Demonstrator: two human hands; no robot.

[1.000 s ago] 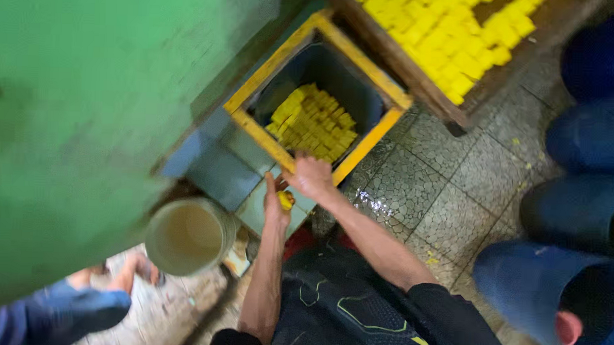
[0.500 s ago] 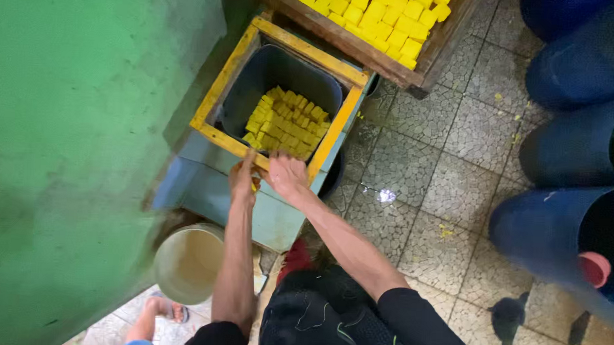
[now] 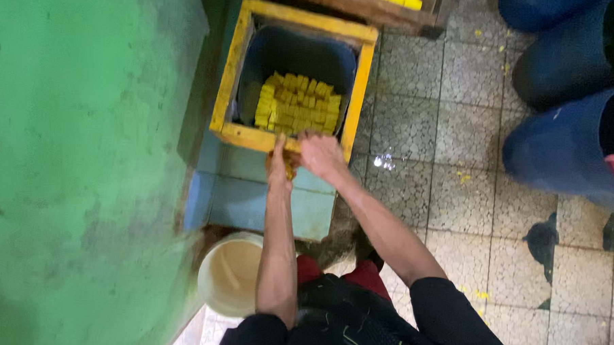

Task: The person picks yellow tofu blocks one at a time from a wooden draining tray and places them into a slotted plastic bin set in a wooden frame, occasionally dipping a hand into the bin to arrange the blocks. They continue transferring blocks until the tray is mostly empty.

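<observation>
Both hands have shifted right along the yellow frame (image 3: 291, 141), grip unclear, bucket (image 3: 230, 275) below.

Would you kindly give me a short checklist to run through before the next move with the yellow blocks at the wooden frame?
1. Both hands at the near rail of the yellow wooden frame: ok; left hand and right hand meet there.
2. Something held: ok; the left hand has a small yellowish piece, exact grip cannot tell.
3. Yellow cut blocks sitting in the dark blue tub: ok, packed in rows.
4. Room left in the tub: ok; far part is bare.
5. Floor footing: not ok; wet patch on the grey tiled floor.
6. Cream plastic bucket clear of the arms: ok.
</observation>
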